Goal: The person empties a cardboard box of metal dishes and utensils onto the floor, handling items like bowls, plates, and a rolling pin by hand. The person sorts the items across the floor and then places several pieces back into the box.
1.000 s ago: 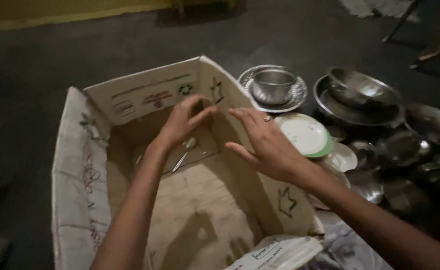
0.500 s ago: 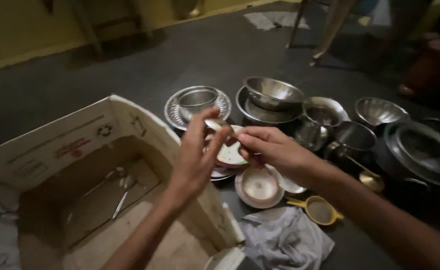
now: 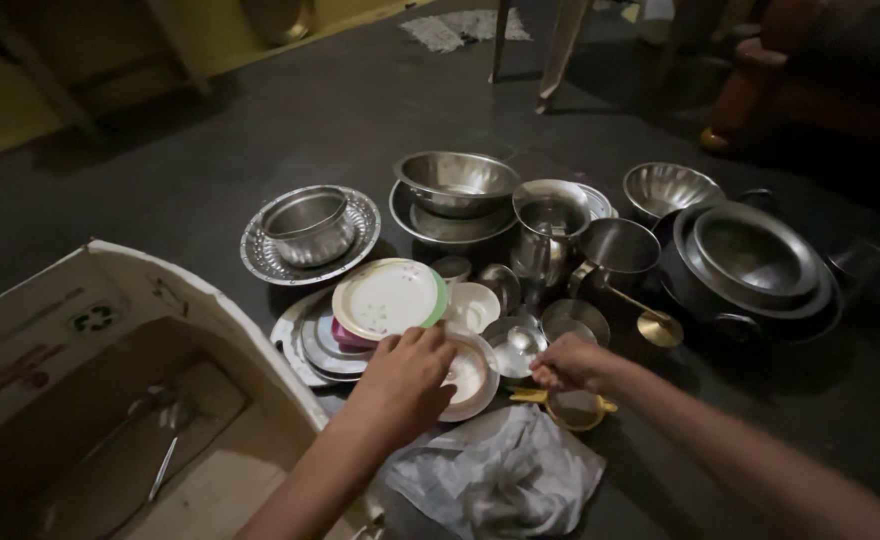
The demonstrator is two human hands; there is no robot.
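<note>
My left hand (image 3: 405, 385) lies palm down on the left rim of a small pale plate (image 3: 472, 378) on the floor, fingers curled over its edge. Beside it, my right hand (image 3: 572, 363) is curled into a loose fist just above a yellow strainer (image 3: 578, 410) and next to a small steel bowl (image 3: 516, 346). Whether the right hand grips anything is hidden. A flowered plate with a green rim (image 3: 388, 298) rests on a stack of steel plates (image 3: 305, 345) just beyond my left hand.
An open cardboard box (image 3: 190, 310) with spoons (image 3: 168, 445) inside stands at the left. A crumpled cloth (image 3: 500, 480) lies near me. Steel bowls (image 3: 455, 182), a jug (image 3: 550, 228), a cup (image 3: 615, 250), a brass ladle (image 3: 658, 328) and a dark lidded pot (image 3: 755, 262) crowd the floor; chair legs (image 3: 552, 50) stand behind.
Both hands left the box, met briefly above the dishes, then dropped to the floor items. My view swung right, from the box to the dishes.
</note>
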